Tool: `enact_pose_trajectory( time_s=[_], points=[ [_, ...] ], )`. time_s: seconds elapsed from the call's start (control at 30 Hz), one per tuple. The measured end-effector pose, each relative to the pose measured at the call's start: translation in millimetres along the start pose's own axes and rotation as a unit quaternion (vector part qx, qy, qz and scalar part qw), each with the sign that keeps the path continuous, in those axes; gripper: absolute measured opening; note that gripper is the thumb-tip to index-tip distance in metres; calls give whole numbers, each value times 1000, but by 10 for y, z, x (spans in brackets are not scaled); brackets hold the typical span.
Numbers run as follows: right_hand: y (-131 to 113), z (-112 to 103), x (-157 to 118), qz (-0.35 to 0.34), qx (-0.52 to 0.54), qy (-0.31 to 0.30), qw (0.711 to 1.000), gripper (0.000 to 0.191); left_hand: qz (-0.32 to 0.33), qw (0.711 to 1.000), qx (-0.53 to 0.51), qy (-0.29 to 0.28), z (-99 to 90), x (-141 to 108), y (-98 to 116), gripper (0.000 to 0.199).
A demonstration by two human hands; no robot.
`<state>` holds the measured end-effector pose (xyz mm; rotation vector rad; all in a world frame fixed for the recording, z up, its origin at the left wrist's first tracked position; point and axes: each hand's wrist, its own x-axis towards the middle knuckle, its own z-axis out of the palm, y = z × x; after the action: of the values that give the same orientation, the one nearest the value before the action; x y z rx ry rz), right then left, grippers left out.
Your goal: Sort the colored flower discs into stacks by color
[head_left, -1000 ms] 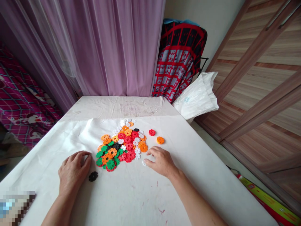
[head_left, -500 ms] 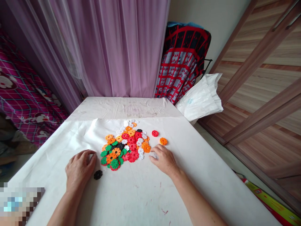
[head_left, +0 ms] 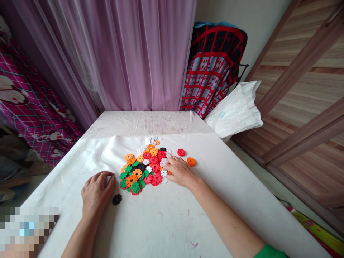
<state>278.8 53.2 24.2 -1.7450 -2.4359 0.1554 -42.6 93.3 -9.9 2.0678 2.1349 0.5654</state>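
A loose pile of flower-shaped plastic discs, with red discs [head_left: 156, 178], green discs [head_left: 135, 187], orange discs [head_left: 131, 180] and white discs [head_left: 146, 162], lies on the white-covered table [head_left: 150, 222]. My right hand [head_left: 179, 172] reaches over the pile's right edge; its thumb and fingers are apart, above white and orange discs that it partly covers. To the left of the pile, my left hand [head_left: 97, 191] rests on the cloth with fingers curled down; whatever is under them is hidden. A single black disc [head_left: 117, 199] lies beside its wrist.
A red disc [head_left: 181, 152] and an orange disc [head_left: 191, 161] lie apart, right of the pile. A white bag [head_left: 236, 109] stands by the table's far right corner. A blurred-out object [head_left: 29, 229] is at the lower left. Purple curtains [head_left: 139, 53] hang behind.
My right hand has moved left and slightly up, onto the edge of the pile. My left hand keeps its place beside the black disc. The whole view has shifted slightly.
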Motion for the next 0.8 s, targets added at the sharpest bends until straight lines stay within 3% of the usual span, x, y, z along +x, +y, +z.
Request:
enact_pose_trajectory(
  time_s=[0.17,0.33,0.5,0.8],
  points=[
    [46,70,-33,27,54,34,998,23,1,1000,-2,5,-16,-7,9,38],
    [195,84,-414,151,142,118,971,23,-3,1000,-6,5,-2,-8,8,36],
    [223,127,-730,209,167,89,959,21,-2,1000,-8,5,2,3,-3,33],
    [146,161,-692,192,145,67,968,19,1,1000,7,-11,-42,3,43,40]
  ],
)
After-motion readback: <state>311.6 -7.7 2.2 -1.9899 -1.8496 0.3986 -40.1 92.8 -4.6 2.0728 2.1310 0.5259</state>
